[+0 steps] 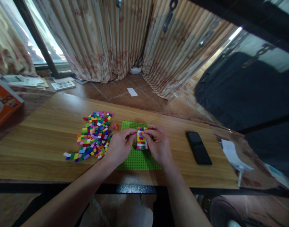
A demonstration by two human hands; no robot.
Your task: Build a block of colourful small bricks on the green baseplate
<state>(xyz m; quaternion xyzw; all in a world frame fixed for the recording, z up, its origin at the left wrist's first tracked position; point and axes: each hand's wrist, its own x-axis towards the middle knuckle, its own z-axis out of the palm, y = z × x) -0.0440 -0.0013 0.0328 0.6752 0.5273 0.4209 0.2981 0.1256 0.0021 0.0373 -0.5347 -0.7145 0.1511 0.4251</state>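
A small block of stacked toy bricks (142, 142) in many colours stands on a green studded baseplate (139, 161). My left hand (119, 145) is at the block's left side, thumb and forefinger pinched together on what looks like a small pink toy brick, mostly covered by the fingertips. From the right, my right hand (160, 145) has its thumb and fingers closed on the top and right side of the block, hiding part of it. To the left of the baseplate lies a loose pile of toy bricks (93, 135). A few orange and pink bricks (115, 126) sit between pile and plate.
The wooden table (52, 132) has a dark front edge. A black phone (198, 148) lies on the right, with white paper (231, 153) past it. An orange box (5, 104) stands far left. Curtains (99, 41) hang behind, and a dark covered object (248, 85) stands at right.
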